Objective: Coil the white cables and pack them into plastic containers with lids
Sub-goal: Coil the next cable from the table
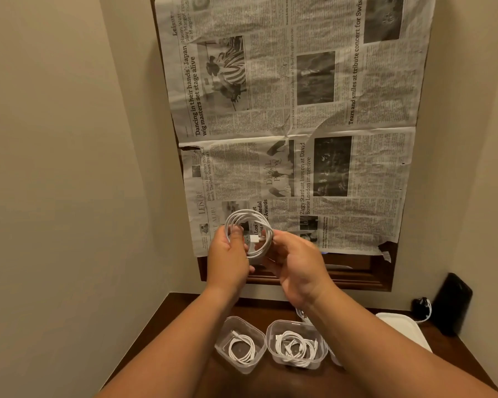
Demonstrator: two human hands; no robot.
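Coiled white cable pinched at both sides, left hand and right hand. Half-filled container, near table's back edge, lies straight below left hand.

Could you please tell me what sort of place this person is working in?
Probably a room corner at home: a dark wooden table between plain beige walls, with newspaper covering a wood-framed panel above it.

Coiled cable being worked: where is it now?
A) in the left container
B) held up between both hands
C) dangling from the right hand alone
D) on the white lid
B: the left hand and right hand both grip the coiled cable, raised clear of the table.
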